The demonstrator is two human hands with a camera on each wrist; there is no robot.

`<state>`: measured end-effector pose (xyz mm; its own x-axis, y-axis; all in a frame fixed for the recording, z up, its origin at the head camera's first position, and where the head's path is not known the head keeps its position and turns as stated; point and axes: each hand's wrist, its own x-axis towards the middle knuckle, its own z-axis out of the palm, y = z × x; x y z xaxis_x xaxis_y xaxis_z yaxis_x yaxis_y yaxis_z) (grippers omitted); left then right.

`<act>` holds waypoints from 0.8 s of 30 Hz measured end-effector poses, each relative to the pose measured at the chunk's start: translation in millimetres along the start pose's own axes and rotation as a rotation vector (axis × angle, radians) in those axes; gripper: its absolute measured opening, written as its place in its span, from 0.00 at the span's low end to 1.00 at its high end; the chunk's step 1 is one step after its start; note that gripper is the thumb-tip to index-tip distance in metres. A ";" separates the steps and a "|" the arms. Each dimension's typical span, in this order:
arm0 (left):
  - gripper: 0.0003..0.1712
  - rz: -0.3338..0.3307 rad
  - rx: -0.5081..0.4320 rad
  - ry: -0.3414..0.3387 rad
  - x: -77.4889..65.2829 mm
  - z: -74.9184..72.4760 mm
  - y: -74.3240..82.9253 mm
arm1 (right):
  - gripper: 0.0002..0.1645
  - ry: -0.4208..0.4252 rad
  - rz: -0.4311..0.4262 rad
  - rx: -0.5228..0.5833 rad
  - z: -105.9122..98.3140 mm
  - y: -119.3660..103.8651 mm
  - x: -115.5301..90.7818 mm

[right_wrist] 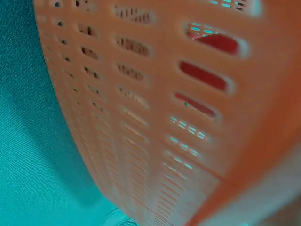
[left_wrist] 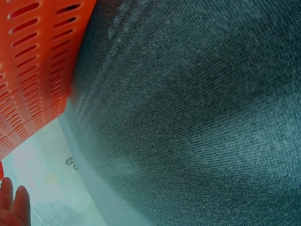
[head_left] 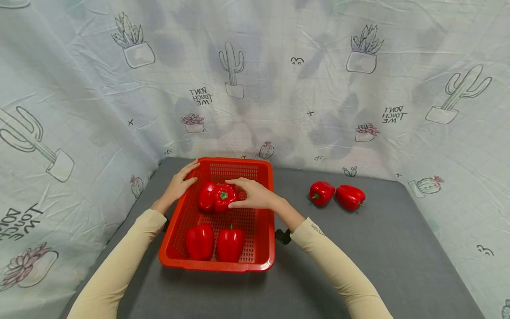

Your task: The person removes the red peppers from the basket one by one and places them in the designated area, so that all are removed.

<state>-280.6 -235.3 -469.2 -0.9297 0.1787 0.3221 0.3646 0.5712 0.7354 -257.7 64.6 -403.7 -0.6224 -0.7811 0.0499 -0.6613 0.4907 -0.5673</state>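
Observation:
A red bell pepper (head_left: 224, 203) with its green stem facing up sits in the back half of the orange-red basket (head_left: 217, 266). My right hand (head_left: 255, 195) reaches over the basket's right side and holds this pepper between thumb and fingers. Another red bell pepper (head_left: 206, 197) lies against its left side. At the basket's left rim is my left hand (head_left: 178, 186), fingers spread and extended along the edge, holding nothing; its fingers (left_wrist: 19, 203) also show in the left wrist view. The right wrist view has mostly the slotted basket wall (right_wrist: 155, 113), hiding the right hand's grip.
Two more bell peppers, one on the left (head_left: 200, 242) and one on the right (head_left: 230, 244), stand in the basket's front. A pair of bell peppers (head_left: 322, 193) lies on the grey table (head_left: 358, 248) to the right. A printed cloth (head_left: 279, 88) hangs behind the table.

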 end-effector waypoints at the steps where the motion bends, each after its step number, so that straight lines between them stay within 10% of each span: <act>1: 0.29 -0.003 -0.001 -0.002 -0.9 -0.1 1.3 | 0.44 0.009 -0.006 0.006 -1.5 -0.1 -1.6; 24: 0.29 0.001 -0.002 0.004 -6.9 2.3 8.5 | 0.44 0.216 0.013 0.127 -38.9 19.9 -39.4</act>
<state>-271.2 -229.9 -466.6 -0.9292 0.1761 0.3250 0.3655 0.5692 0.7365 -262.6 120.2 -385.0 -0.7148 -0.6676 0.2083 -0.6030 0.4375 -0.6671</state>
